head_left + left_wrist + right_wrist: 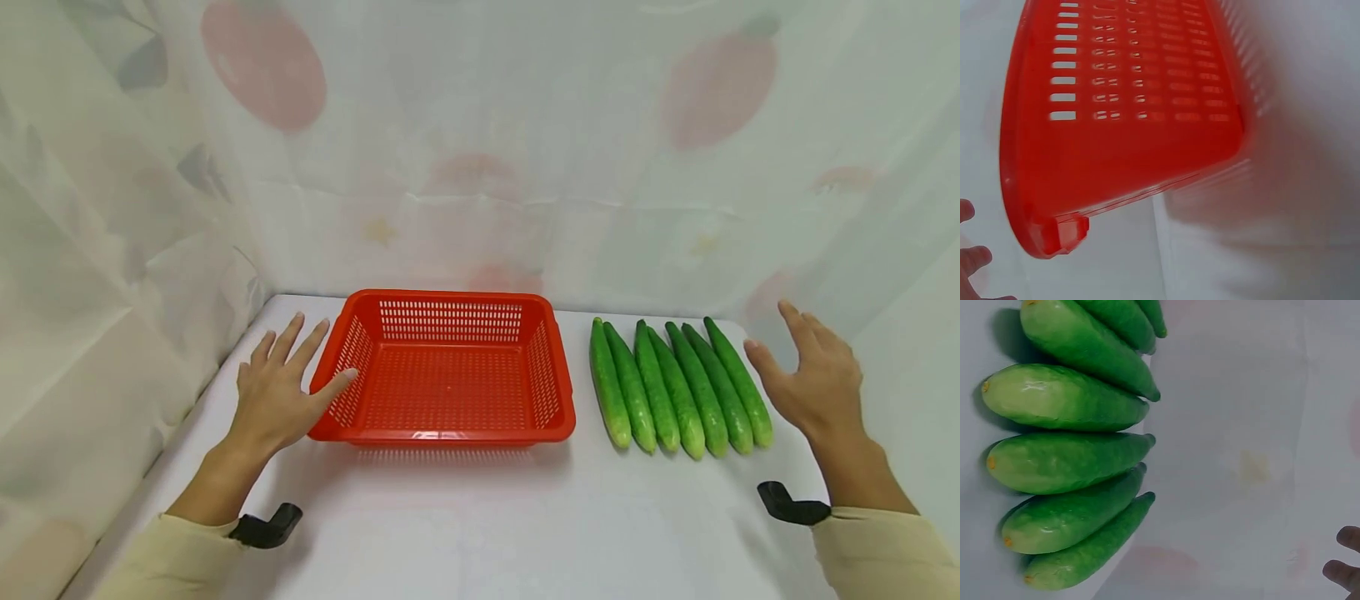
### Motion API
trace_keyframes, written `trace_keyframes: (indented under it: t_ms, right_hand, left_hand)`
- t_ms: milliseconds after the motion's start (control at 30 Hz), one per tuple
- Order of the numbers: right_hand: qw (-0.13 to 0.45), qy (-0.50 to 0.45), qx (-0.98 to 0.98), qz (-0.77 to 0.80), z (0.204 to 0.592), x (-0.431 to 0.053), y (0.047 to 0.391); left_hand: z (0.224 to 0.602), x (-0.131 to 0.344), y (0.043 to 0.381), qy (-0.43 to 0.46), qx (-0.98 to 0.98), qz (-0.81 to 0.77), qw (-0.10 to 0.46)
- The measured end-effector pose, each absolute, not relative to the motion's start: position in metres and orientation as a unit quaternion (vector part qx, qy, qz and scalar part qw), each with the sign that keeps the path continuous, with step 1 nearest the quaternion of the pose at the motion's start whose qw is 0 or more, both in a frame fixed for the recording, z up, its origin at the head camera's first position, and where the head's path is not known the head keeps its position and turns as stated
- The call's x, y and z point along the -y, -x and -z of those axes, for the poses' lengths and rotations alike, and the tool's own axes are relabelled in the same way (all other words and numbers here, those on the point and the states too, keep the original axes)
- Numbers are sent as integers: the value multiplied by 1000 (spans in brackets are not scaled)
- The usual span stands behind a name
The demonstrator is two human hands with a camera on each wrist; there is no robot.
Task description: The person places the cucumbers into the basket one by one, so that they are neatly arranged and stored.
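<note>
Beige sleeves (885,550) lie nearest us. Our left grip (277,396) hovers at the left side of the red basket (502,436), our right grip (821,383) just right of seven green cucumbers (677,396); both grips stand spread apart. We see basket and cucumbers side by side on the white desk (480,533).

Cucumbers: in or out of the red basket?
Out. In the head view, all seven cucumbers lie side by side on the white table, right of the red basket.

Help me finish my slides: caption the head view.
Left hand near a red basket, right hand near seven green cucumbers.
</note>
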State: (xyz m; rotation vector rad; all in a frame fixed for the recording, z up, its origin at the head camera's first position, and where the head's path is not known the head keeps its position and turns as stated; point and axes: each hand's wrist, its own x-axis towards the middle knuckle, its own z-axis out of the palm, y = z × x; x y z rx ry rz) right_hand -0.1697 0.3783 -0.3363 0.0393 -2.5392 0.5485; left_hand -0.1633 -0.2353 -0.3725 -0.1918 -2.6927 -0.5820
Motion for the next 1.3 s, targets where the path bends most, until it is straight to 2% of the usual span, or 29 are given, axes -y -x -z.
trace_keyframes:
  t_ms: [300, 767, 1300]
  right_hand:
    - [287, -20, 932, -222, 354, -387, 170]
    - [233, 33, 938, -255, 386, -404, 172]
    - [184, 109, 924, -316, 408, -414, 176]
  left_hand:
    - [388, 231, 164, 86, 951, 232, 182]
    - [417, 226, 166, 111, 939, 278, 169]
    - [432, 234, 160, 116, 922, 339, 146]
